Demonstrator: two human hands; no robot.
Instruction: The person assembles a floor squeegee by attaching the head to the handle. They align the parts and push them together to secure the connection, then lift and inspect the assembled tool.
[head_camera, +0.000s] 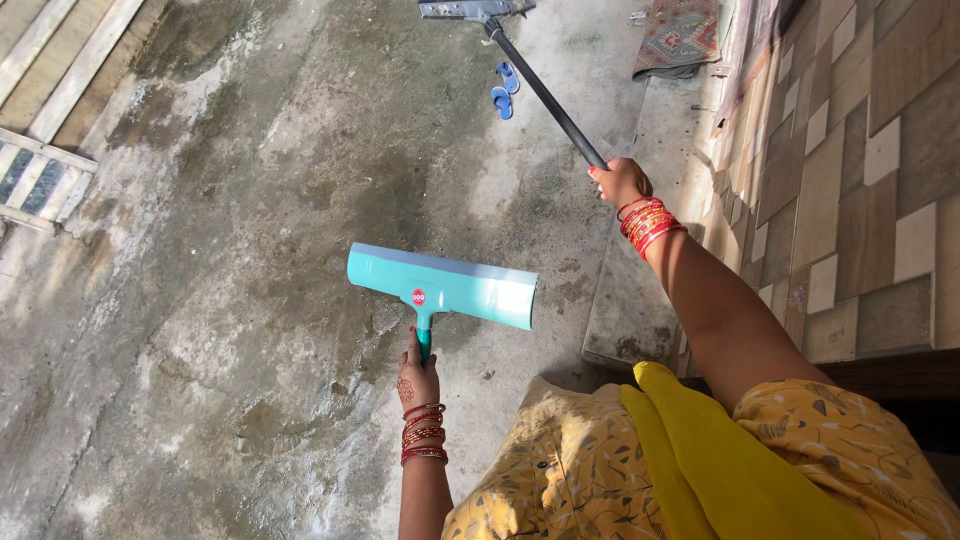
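Hands both closed: your left hand (418, 378) grips the teal plastic squeegee head (442, 286), crosswise just beyond it; your right hand (620, 182) grips the long black pole (545, 95), slanting away beyond the squeegee head.

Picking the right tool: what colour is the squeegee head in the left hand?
Turquoise squeegee head, with a pale blade edge; head view.

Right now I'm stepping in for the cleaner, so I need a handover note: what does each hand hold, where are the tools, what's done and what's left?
Left hand: grips the short handle of the teal squeegee, held above the concrete floor.
Right hand: holds the black pole of a long floor wiper, its head far out on the floor.
Done: cannot tell.
Left: damp patches on the floor; blue slippers lie near the wiper head.
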